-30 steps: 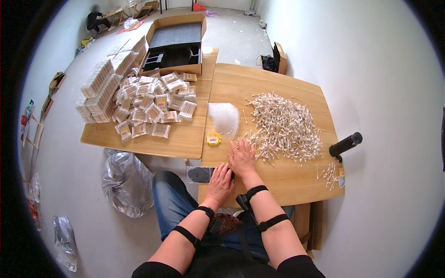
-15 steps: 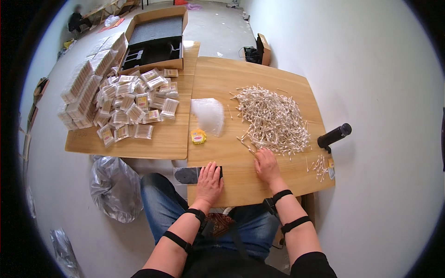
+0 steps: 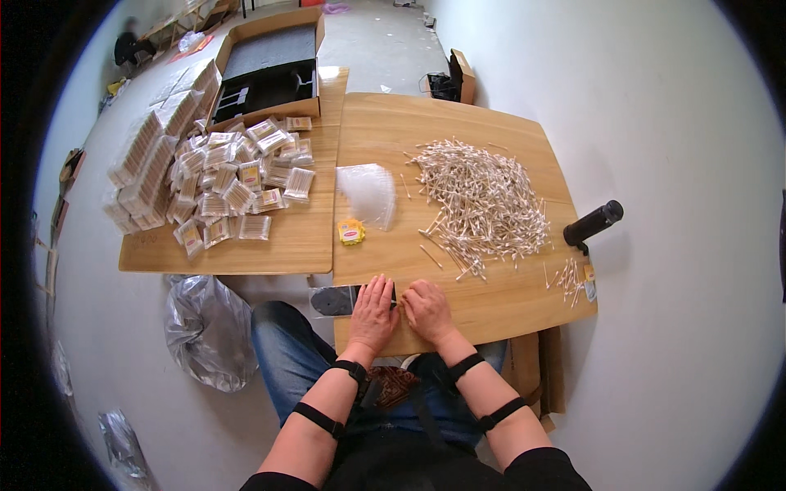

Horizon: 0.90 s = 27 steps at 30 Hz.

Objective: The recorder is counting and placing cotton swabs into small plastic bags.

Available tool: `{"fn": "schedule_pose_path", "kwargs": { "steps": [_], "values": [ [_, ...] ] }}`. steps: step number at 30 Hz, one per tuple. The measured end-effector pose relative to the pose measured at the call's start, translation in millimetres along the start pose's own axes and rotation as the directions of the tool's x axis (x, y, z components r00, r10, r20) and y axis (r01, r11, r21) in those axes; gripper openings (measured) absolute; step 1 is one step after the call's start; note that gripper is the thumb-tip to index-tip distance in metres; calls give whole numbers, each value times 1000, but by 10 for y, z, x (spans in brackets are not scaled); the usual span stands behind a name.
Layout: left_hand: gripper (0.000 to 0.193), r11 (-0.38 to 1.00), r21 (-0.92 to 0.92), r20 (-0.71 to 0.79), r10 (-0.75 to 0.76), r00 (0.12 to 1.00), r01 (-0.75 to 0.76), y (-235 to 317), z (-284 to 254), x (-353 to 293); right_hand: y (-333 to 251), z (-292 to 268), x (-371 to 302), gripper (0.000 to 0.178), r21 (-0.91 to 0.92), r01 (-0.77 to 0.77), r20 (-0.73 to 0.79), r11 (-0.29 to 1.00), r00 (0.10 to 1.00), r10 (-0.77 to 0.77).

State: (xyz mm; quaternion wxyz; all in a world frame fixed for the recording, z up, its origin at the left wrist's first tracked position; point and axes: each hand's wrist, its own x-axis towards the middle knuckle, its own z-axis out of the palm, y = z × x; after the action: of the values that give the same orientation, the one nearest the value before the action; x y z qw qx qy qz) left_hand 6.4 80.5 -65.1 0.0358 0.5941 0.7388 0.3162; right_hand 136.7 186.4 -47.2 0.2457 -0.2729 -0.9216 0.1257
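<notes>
Right hand [image 3: 426, 311] has moved beside left hand [image 3: 373, 317]; curled fingers [image 3: 420, 292], grip unclear; left fingers straight, over shiny plastic pouch [image 3: 332, 301].

Right table [image 3: 508, 307]: swab pile [image 3: 483, 196], bags [image 3: 368, 195] left of it, card stack [image 3: 351, 231] before bags. Left table [image 3: 270, 260]: swab packets [image 3: 237, 196] before open box [image 3: 303, 109].

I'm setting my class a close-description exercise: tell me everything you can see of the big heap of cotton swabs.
The heap of cotton swabs lies loose on the wooden-looking table, right of the fanned clear bags. Thin pale sticks with white tips cross at all angles, densest in the middle, with strays around the edges. The sticks' material is unclear. Neither the left hand nor the right hand touches it.
</notes>
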Motion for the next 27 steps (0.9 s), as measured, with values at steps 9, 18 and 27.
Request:
{"fn": "schedule_pose_path", "kwargs": {
  "steps": [9, 18, 27],
  "values": [
    [55, 997, 30, 65, 74, 995, -77, 52, -22, -3, 565, -21, 324, 9, -116, -315, -131, 942, 945, 300],
    [51, 995, 60, 52, 81, 995, -84, 45, -70, 22, 284, -119, -46, 14, 46, -314, 31, 948, 949, 313],
    [24, 984, -43, 64, 173, 983, -170, 70, -121, 10, 682, -242, -8, 28, -186, -612, -192, 768, 790, 583]
  ]
}}
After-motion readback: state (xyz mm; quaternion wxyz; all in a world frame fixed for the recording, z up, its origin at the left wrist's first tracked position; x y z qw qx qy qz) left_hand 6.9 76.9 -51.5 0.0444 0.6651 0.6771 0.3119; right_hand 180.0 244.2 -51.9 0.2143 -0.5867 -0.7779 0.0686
